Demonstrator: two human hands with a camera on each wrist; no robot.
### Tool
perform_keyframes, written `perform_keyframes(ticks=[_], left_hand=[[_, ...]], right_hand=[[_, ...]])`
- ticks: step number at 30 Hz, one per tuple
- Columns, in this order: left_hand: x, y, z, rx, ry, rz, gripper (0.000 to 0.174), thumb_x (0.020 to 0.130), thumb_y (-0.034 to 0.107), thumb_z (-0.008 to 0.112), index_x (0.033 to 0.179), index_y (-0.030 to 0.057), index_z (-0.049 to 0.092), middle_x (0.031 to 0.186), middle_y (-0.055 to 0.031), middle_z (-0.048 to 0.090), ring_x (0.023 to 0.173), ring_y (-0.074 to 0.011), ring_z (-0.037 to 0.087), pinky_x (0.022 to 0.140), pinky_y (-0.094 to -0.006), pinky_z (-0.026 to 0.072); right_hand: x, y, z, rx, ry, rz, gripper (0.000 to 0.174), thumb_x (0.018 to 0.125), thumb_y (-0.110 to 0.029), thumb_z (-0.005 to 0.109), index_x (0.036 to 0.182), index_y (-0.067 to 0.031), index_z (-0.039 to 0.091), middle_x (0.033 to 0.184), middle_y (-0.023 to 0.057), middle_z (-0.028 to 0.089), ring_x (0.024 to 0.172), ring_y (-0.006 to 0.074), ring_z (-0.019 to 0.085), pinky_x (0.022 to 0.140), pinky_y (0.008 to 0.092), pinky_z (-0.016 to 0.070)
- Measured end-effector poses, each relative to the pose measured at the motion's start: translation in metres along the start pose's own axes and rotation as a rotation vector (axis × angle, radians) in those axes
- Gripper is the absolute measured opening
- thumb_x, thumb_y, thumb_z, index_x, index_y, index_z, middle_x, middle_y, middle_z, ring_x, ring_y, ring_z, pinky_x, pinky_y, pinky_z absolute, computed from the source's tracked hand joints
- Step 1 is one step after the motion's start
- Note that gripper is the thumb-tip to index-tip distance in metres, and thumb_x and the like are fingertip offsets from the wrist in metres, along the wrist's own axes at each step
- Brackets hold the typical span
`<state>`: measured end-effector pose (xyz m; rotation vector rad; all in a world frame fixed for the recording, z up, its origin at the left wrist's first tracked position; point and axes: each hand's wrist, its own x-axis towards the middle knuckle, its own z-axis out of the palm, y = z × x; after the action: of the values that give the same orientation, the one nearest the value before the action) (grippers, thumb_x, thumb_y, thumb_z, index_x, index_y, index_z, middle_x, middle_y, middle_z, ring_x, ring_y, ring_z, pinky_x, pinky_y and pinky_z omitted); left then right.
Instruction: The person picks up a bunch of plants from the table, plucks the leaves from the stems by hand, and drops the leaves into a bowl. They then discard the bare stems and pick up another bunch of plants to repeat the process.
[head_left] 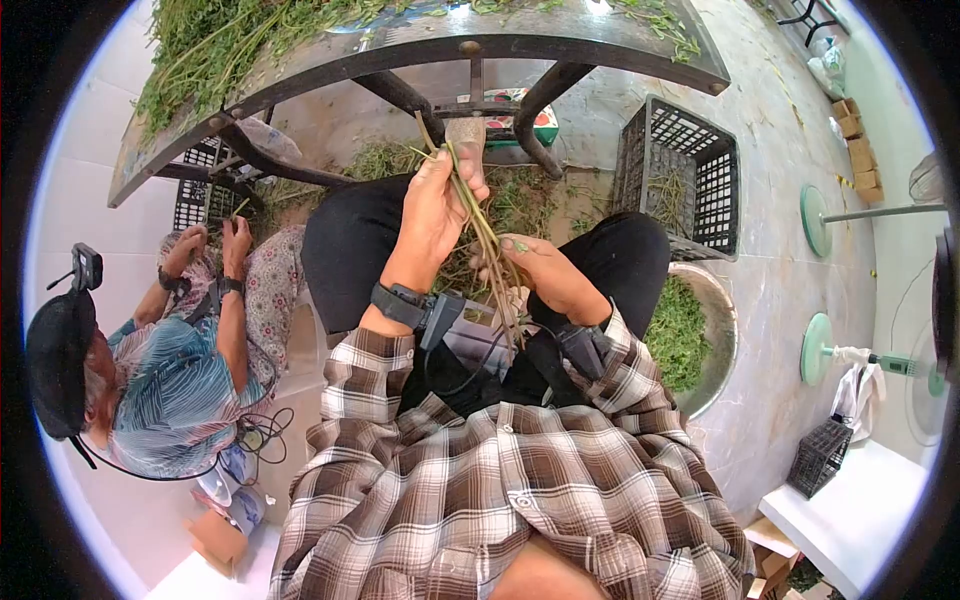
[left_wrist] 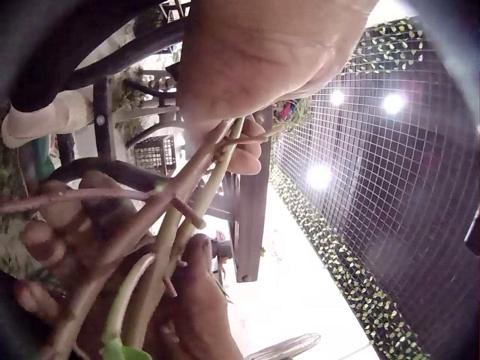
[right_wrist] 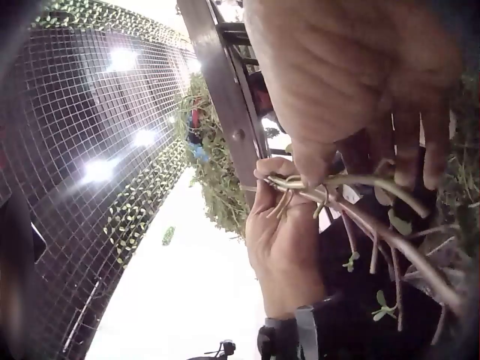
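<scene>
**A:** Head view?
**B:** The left hand (head_left: 435,205) grips a bundle of stems (head_left: 488,255) above the lap, below the counter (head_left: 560,45). The right hand (head_left: 545,272) closes round their lower ends. A black crate (head_left: 680,170) and a bowl (head_left: 731,322) of greens sit to the right.

**A:** Left wrist?
**B:** The left hand (left_wrist: 255,60) pinches the stems (left_wrist: 180,217), with the right hand (left_wrist: 67,232) wrapped round them lower down.

**A:** Right wrist?
**B:** The left hand (right_wrist: 285,240) is clenched on the stems (right_wrist: 307,184), and the right hand (right_wrist: 352,75) has its fingers among them.

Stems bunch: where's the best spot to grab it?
Probably the bare middle of the stems, from the side, wrapping across them. They are long, thin and lie bunched together there, and the left hand grips them the same way higher up.
</scene>
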<state>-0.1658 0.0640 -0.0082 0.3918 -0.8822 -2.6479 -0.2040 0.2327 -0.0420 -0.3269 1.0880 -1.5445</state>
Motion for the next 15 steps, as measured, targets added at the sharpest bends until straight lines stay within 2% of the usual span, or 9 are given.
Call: perform_keyframes(ticks=[1, 3, 7, 9, 13, 15], left_hand=[[0.001, 0.0, -0.001, 0.0, 0.001, 0.001, 0.024, 0.097, 0.022, 0.035, 0.093, 0.0023, 0.049, 0.074, -0.0028, 0.05, 0.063, -0.0137, 0.051, 0.06, -0.0285, 0.0479], [0.002, 0.001, -0.005, -0.084, 0.015, 0.002, 0.024, 0.097, 0.022, 0.034, 0.093, 0.0022, 0.047, 0.07, -0.0015, 0.044, 0.058, -0.0122, 0.043, 0.054, -0.0268, 0.0406], [0.0, 0.004, -0.004, -0.132, 0.041, -0.013, 0.023, 0.097, 0.022, 0.034, 0.093, 0.0021, 0.045, 0.068, -0.0006, 0.041, 0.056, -0.0112, 0.039, 0.051, -0.0255, 0.0361], [0.0, 0.004, -0.007, -0.148, -0.024, -0.025, 0.023, 0.097, 0.023, 0.035, 0.092, 0.0023, 0.045, 0.068, -0.0002, 0.04, 0.056, -0.0112, 0.039, 0.051, -0.0255, 0.0363], [-0.001, 0.002, -0.007, -0.181, -0.042, -0.066, 0.023, 0.097, 0.023, 0.035, 0.092, 0.0025, 0.045, 0.067, -0.0003, 0.04, 0.056, -0.0107, 0.039, 0.051, -0.025, 0.0364], [-0.002, 0.0, -0.006, -0.189, -0.035, -0.106, 0.022, 0.097, 0.022, 0.035, 0.092, 0.0029, 0.045, 0.067, 0.0001, 0.039, 0.056, -0.0099, 0.039, 0.05, -0.0238, 0.0361]], right_hand=[[-0.001, -0.002, 0.001, -0.001, -0.001, 0.001, 0.032, 0.093, -0.026, 0.044, 0.109, -0.0008, 0.056, 0.092, 0.0054, 0.061, 0.076, 0.0109, 0.055, 0.067, 0.023, 0.0455], [-0.003, -0.004, 0.003, 0.154, -0.073, 0.056, 0.033, 0.095, -0.022, 0.04, 0.117, 0.001, 0.048, 0.104, 0.0092, 0.06, 0.084, 0.013, 0.058, 0.07, 0.0258, 0.0476], [-0.008, -0.002, 0.009, 0.201, -0.103, 0.036, 0.033, 0.093, -0.018, 0.044, 0.118, 0.0019, 0.047, 0.105, 0.0099, 0.06, 0.081, 0.0126, 0.058, 0.068, 0.0255, 0.0473], [-0.012, -0.005, 0.016, 0.157, -0.102, 0.086, 0.03, 0.085, -0.007, 0.049, 0.114, -0.0006, 0.051, 0.099, 0.0057, 0.059, 0.074, 0.01, 0.056, 0.063, 0.0221, 0.0478], [-0.006, 0.001, 0.014, 0.13, -0.154, 0.063, 0.033, 0.08, -0.003, 0.052, 0.113, -0.0007, 0.052, 0.094, 0.0044, 0.058, 0.071, 0.0086, 0.056, 0.062, 0.021, 0.047], [-0.006, 0.001, 0.014, 0.079, -0.147, 0.057, 0.03, 0.08, -0.004, 0.054, 0.11, -0.0013, 0.054, 0.086, 0.0018, 0.059, 0.065, 0.0075, 0.054, 0.059, 0.0205, 0.046]])
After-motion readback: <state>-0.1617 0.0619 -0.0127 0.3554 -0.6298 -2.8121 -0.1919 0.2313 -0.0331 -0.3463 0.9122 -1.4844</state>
